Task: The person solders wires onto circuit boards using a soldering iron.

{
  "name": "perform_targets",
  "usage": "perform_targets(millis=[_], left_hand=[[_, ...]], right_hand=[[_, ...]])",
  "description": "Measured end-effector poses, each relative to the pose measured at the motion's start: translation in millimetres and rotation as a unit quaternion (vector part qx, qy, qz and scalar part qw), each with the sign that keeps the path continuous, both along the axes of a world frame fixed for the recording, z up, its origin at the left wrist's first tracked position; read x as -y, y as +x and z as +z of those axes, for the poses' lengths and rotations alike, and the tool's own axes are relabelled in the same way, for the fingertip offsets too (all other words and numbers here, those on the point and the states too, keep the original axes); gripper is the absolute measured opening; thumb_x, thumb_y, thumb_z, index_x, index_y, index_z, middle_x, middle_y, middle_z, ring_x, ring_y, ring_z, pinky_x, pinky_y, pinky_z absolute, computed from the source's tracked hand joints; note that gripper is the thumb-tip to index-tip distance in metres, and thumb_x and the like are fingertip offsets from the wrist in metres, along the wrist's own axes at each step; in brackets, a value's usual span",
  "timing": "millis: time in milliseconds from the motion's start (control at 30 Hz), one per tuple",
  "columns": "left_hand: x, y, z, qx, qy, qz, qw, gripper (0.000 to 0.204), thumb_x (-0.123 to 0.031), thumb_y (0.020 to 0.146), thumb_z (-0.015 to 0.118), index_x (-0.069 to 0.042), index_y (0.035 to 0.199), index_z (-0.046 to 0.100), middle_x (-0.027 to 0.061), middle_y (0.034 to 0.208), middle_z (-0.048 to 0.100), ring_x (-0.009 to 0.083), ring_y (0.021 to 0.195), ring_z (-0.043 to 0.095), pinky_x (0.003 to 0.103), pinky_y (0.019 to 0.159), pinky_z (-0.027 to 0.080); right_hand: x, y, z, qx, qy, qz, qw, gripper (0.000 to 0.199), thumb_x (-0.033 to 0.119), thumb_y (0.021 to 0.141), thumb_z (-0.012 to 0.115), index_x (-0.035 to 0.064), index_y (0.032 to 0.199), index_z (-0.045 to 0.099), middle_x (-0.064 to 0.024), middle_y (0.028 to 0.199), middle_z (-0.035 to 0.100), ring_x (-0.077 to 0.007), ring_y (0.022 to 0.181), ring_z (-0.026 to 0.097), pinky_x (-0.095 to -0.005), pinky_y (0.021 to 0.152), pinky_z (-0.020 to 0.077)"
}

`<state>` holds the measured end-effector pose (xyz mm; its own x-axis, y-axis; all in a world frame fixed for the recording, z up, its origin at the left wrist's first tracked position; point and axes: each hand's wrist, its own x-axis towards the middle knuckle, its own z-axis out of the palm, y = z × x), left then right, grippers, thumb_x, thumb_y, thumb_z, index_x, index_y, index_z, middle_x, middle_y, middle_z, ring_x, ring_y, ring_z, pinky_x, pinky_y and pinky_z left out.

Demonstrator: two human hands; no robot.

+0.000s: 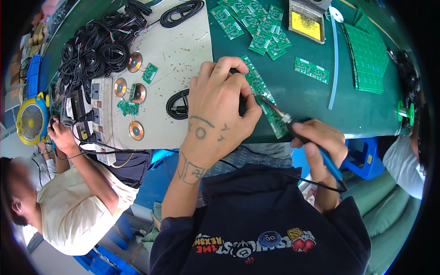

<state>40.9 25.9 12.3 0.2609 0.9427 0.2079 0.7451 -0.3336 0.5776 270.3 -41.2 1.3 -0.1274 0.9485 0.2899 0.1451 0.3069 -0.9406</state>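
Observation:
A long green circuit board strip [277, 124] lies slanted on the green mat, in front of my two hands. My left hand [220, 101] rests over its left edge, fingers curled and thumb bent in toward them. Whatever those fingertips pinch is hidden behind the hand. My right hand [323, 142] grips a soldering iron [331, 164] with a blue handle and a black cord. The iron's tip meets the strip, or hovers just over it, close to my left thumb. Beside my left wrist lies a coiled black cable [172, 110], partly covered by the hand.
Loose circuit boards [261, 27], a yellow sponge in a metal holder [306, 27] and stacked green panels [366, 59] lie beyond. Copper coils [136, 130], black cable bundles [98, 50] and a power strip [97, 105] are left. A co-worker [82, 201] sits beside me.

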Motion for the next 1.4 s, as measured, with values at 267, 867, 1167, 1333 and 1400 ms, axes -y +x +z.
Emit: perform_targets(millis=[267, 867, 1167, 1333, 1400], left_hand=[[-0.4, -0.4, -3.6, 0.004, 0.01, -0.005, 1.0, 0.012, -0.002, 0.074, 0.074, -0.005, 0.078, 0.063, 0.0025, 0.118, 0.065, 0.0249, 0.098, 0.057, 0.035, 0.088, 0.05], [1.9, -6.5, -28.3, 0.124, 0.128, -0.007, 0.984, 0.013, -0.006, 0.079, 0.071, -0.01, 0.087, 0.061, 0.0064, 0.103, 0.063, 0.0289, 0.095, 0.058, 0.04, 0.088, 0.049], [-1.1, -8.7, -34.5, 0.135, 0.146, -0.012, 0.98, 0.012, -0.008, 0.083, 0.07, -0.008, 0.092, 0.061, 0.0078, 0.105, 0.063, 0.0275, 0.098, 0.058, 0.04, 0.09, 0.049], [8.4, -9.4, -28.6, 0.158, 0.128, -0.017, 0.979, 0.013, -0.01, 0.085, 0.07, -0.007, 0.093, 0.062, 0.0082, 0.11, 0.063, 0.0269, 0.102, 0.058, 0.04, 0.092, 0.048], [22.2, -9.7, -17.5, 0.157, 0.139, -0.019, 0.978, 0.015, -0.01, 0.085, 0.071, -0.006, 0.098, 0.063, 0.0081, 0.112, 0.065, 0.0268, 0.105, 0.059, 0.039, 0.094, 0.048]], right_hand=[[-4.0, -4.4, -5.2, -0.056, -0.024, -0.036, 0.997, 0.028, 0.014, 0.103, 0.06, -0.0058, 0.117, 0.075, -0.0123, 0.079, 0.069, -0.0179, 0.063, 0.059, -0.0281, 0.063, 0.0483], [-28.9, -46.8, -8.2, 0.169, 0.087, -0.046, 0.981, 0.023, 0.003, 0.098, 0.062, -0.0046, 0.115, 0.074, -0.0129, 0.085, 0.069, -0.0211, 0.07, 0.059, -0.0314, 0.069, 0.0482], [-28.0, -56.5, 0.7, 0.236, 0.087, -0.071, 0.965, 0.023, 0.002, 0.097, 0.063, -0.0039, 0.117, 0.074, -0.0127, 0.087, 0.069, -0.0213, 0.069, 0.058, -0.0318, 0.067, 0.0479], [-29.1, -62.9, 7.1, 0.245, 0.098, -0.068, 0.962, 0.024, 0.001, 0.096, 0.064, -0.0033, 0.117, 0.074, -0.0122, 0.088, 0.069, -0.021, 0.068, 0.057, -0.0317, 0.065, 0.0472], [-22.5, -66.6, 15.6, 0.27, 0.089, -0.067, 0.956, 0.024, 0.001, 0.096, 0.064, -0.0035, 0.117, 0.074, -0.012, 0.088, 0.069, -0.0209, 0.068, 0.057, -0.0318, 0.065, 0.0469]])
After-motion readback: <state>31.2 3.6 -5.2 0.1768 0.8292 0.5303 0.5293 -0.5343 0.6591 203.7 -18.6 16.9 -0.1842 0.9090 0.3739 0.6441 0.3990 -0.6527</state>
